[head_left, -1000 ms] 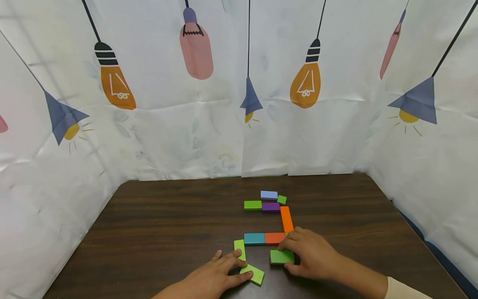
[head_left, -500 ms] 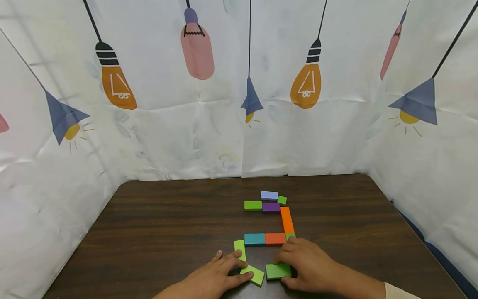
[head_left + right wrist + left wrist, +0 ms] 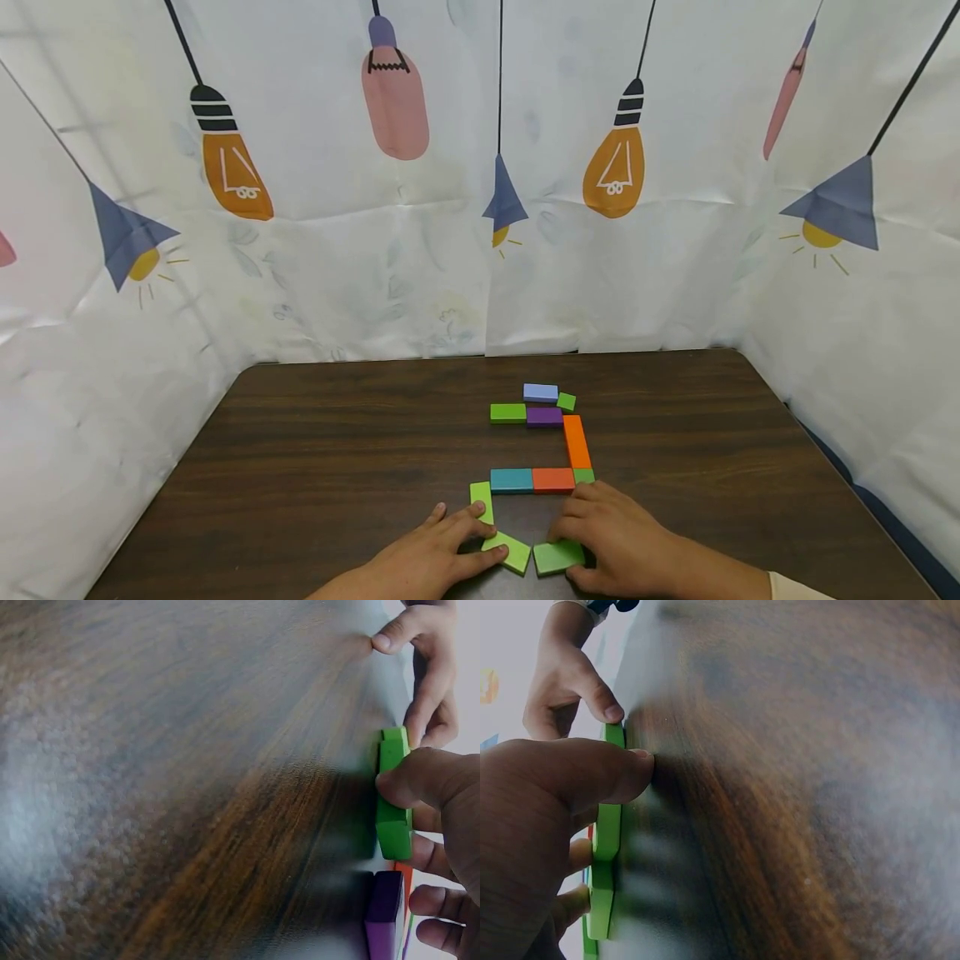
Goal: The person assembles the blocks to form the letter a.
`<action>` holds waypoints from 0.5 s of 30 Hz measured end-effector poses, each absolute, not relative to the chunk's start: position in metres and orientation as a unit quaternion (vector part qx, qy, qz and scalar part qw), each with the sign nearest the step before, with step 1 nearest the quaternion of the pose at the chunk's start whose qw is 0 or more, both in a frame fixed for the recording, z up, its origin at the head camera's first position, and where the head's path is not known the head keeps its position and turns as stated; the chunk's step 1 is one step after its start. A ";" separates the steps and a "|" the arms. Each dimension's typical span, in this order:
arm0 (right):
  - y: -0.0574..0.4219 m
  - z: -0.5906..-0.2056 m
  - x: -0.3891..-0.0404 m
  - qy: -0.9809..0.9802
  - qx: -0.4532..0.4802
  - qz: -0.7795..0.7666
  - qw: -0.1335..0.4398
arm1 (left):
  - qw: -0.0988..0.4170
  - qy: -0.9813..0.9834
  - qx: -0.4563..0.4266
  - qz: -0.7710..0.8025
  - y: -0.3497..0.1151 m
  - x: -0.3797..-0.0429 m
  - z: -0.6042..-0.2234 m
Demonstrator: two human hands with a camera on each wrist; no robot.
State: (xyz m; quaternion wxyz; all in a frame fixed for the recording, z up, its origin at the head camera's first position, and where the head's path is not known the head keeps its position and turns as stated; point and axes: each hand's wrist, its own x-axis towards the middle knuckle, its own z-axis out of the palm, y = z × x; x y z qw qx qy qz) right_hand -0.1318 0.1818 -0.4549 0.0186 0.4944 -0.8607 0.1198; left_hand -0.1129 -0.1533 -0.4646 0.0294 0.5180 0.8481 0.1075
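My right hand (image 3: 618, 542) pinches a green block (image 3: 557, 557) between thumb and fingers at the table's near side. Its left end sits close beside a light green block (image 3: 513, 552) lying at a slant. On that block and the upright light green block (image 3: 482, 500) above it, my left hand (image 3: 431, 554) rests with spread fingers. In the left wrist view, the left thumb (image 3: 622, 772) lies along the near side of the blocks. A purple block (image 3: 384, 915) shows below the pinched green block (image 3: 394, 799) in the right wrist view.
Beyond the hands lie a teal block (image 3: 512, 481), a red-orange block (image 3: 552, 480), a small green block (image 3: 583, 476) and an orange block (image 3: 577, 442). Farther back are green (image 3: 507, 413), purple (image 3: 543, 417) and light blue (image 3: 540, 392) blocks. A printed cloth (image 3: 420, 275) hangs behind the table.
My right hand has drawn the green block nearer and slightly left, to beside the slanted light green block, and tilted it a little. The left hand has stayed in place.
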 end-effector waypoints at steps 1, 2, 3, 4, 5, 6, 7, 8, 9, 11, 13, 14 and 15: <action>0.182 -0.455 -0.132 -0.860 0.495 0.120 0.020 | 0.029 0.848 0.518 0.108 -0.153 -0.113 -0.465; 0.181 -0.455 -0.132 -0.860 0.496 0.120 0.020 | 0.029 0.848 0.518 0.109 -0.153 -0.113 -0.465; 0.181 -0.456 -0.132 -0.859 0.497 0.121 0.021 | 0.030 0.848 0.517 0.109 -0.153 -0.113 -0.465; 0.181 -0.456 -0.131 -0.859 0.498 0.120 0.024 | 0.031 0.848 0.517 0.110 -0.153 -0.113 -0.465; 0.181 -0.456 -0.131 -0.858 0.498 0.121 0.025 | 0.032 0.848 0.517 0.110 -0.153 -0.113 -0.465; 0.181 -0.455 -0.131 -0.859 0.497 0.121 0.025 | 0.032 0.848 0.517 0.111 -0.153 -0.113 -0.465; 0.181 -0.455 -0.130 -0.858 0.498 0.122 0.027 | 0.032 0.848 0.516 0.112 -0.153 -0.113 -0.465; 0.181 -0.455 -0.130 -0.858 0.498 0.122 0.027 | 0.033 0.848 0.516 0.113 -0.153 -0.113 -0.465; 0.181 -0.455 -0.130 -0.858 0.498 0.122 0.028 | 0.033 0.848 0.516 0.113 -0.153 -0.113 -0.465; 0.181 -0.455 -0.130 -0.858 0.498 0.122 0.027 | 0.032 0.848 0.516 0.114 -0.153 -0.113 -0.465; 0.181 -0.455 -0.130 -0.859 0.497 0.123 0.023 | 0.033 0.848 0.516 0.116 -0.154 -0.112 -0.465; 0.181 -0.456 -0.131 -0.859 0.497 0.123 0.021 | 0.033 0.848 0.516 0.116 -0.154 -0.112 -0.465; 0.181 -0.456 -0.131 -0.859 0.497 0.123 0.019 | 0.035 0.848 0.516 0.117 -0.154 -0.112 -0.465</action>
